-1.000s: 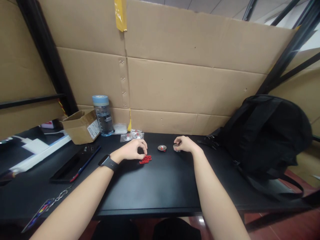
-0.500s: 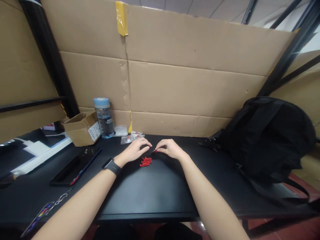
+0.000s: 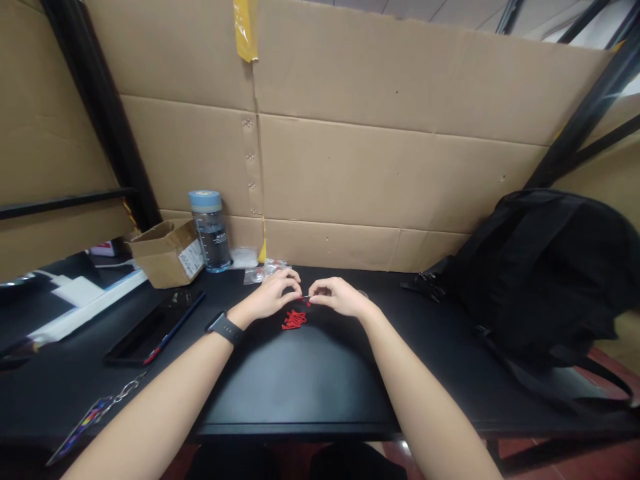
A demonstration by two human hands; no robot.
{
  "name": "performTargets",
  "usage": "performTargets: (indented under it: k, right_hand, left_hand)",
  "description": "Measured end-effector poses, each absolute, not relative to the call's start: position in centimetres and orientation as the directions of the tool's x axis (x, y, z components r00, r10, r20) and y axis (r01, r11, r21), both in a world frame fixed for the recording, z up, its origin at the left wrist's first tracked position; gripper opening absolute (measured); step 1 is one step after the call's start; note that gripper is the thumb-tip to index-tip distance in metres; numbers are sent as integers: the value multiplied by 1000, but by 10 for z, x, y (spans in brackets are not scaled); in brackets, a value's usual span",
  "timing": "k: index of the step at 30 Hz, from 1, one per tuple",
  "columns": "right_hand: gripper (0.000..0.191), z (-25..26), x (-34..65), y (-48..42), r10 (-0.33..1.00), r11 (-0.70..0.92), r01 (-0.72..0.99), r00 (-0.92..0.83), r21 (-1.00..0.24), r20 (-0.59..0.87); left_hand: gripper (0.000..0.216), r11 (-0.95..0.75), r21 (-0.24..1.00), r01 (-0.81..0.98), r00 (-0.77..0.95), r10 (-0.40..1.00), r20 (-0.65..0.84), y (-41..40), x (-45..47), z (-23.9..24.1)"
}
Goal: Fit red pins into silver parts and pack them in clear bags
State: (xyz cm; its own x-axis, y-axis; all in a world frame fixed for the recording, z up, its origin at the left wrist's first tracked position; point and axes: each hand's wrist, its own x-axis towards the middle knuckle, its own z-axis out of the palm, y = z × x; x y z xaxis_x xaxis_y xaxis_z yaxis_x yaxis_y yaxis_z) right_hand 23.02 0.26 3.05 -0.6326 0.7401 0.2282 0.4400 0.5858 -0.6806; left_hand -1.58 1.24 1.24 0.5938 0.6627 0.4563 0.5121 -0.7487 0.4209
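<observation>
My left hand (image 3: 274, 294) and my right hand (image 3: 336, 296) meet almost fingertip to fingertip above the black table. Between their pinched fingers is a thin, light sliver with red bits (image 3: 306, 299), too small to identify. Both hands are closed on it, the left at one end and the right at the other. Just below them on the table lies a small heap of red cord (image 3: 294, 320), touched by neither hand. Behind my left hand are clear plastic packets with red bits (image 3: 267, 269). A dark watch (image 3: 223, 327) is on my left wrist.
Left on the table (image 3: 300, 393) are a phone (image 3: 155, 327), a keychain (image 3: 95, 417), a power strip (image 3: 90, 310), a small cardboard box (image 3: 167, 257) and a water bottle (image 3: 211, 233). A black backpack (image 3: 545, 273) stands right. Cardboard (image 3: 350, 173) walls the back.
My left hand has come right, its fingers closing on the thin piece held by my right hand. The view has shifted slightly.
</observation>
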Motion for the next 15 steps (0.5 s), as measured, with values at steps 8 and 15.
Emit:
performTargets:
  k: [8,15]
  right_hand:
    - [25,35,283,24,957,286,753,-254,-593,139]
    - [20,11,320,43,991,134,822,-124,-554,56]
  left_hand:
    - [19,-742,425,518,586,670,456,10,-26,23]
    - [13,-764,465,447,753,602,265,0,-24,28]
